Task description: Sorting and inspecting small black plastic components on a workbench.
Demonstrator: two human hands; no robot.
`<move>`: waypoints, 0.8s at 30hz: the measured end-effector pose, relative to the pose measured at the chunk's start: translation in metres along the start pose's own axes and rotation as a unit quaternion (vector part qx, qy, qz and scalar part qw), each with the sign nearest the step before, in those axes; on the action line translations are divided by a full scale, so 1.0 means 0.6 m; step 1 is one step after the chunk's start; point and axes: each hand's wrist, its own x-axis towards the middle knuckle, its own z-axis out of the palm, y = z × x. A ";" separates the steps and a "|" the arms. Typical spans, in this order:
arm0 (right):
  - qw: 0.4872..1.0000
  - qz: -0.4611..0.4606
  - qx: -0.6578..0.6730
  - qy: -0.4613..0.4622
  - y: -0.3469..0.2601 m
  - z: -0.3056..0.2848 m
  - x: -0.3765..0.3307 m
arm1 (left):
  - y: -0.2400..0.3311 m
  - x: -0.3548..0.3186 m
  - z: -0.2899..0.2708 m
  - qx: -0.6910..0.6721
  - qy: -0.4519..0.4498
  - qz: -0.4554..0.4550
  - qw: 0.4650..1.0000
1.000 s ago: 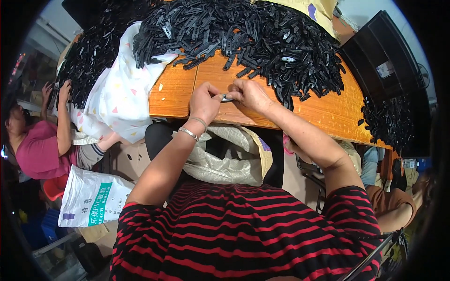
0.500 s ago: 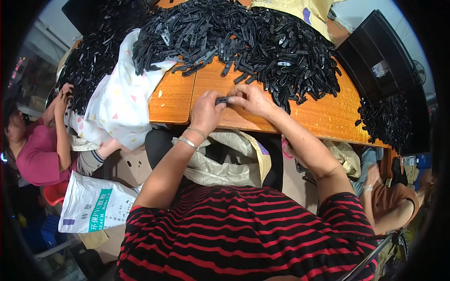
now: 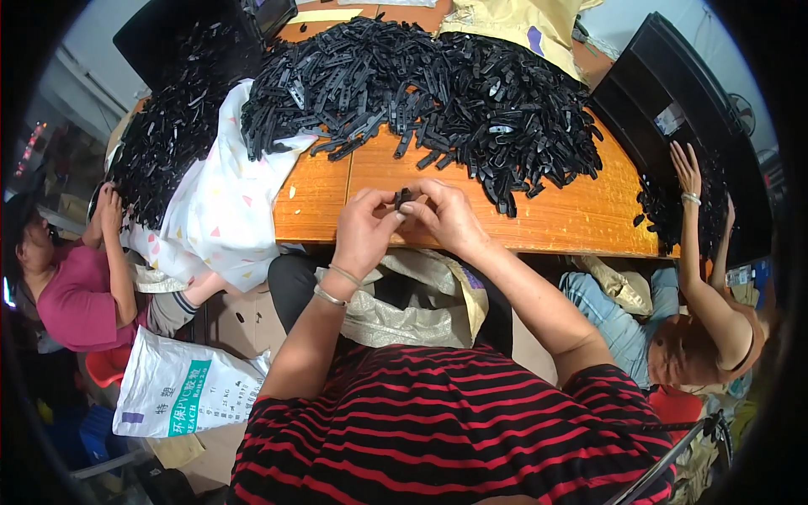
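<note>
Close to the table's near edge, my left hand (image 3: 367,227) and my right hand (image 3: 448,220) meet around one small black plastic piece (image 3: 402,199). Fingers and thumbs of both hands pinch it, and they cover part of it. The piece stands roughly upright between the fingertips. Just beyond my hands spreads a big heap of similar long, narrow black plastic pieces (image 3: 362,93) on the brown wooden table (image 3: 555,217). An opened woven sack (image 3: 387,318) lies across my lap, below my hands.
A white patterned cloth (image 3: 215,194) hangs over the table's left side. Beside another black heap at left sits a person in magenta (image 3: 80,290). At right, a person in brown (image 3: 703,341) reaches toward a tilted black bin (image 3: 673,93). A white printed sack (image 3: 181,387) stands lower left.
The black piece has turned from lying sideways to upright between my fingers, and my hands have come closer together. The person at right has raised an arm to the bin.
</note>
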 end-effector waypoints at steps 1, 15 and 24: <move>0.994 0.086 0.038 -0.048 -0.018 -0.011 0.001 | 0.023 -0.001 0.001 -0.151 0.008 -0.068 0.986; 0.999 0.031 -0.009 -0.021 -0.055 -0.031 0.006 | 0.067 -0.009 0.006 -0.347 0.063 -0.058 0.934; 0.993 -0.079 -0.082 0.039 -0.067 -0.031 0.008 | 0.099 -0.025 0.008 -0.381 0.080 -0.002 0.921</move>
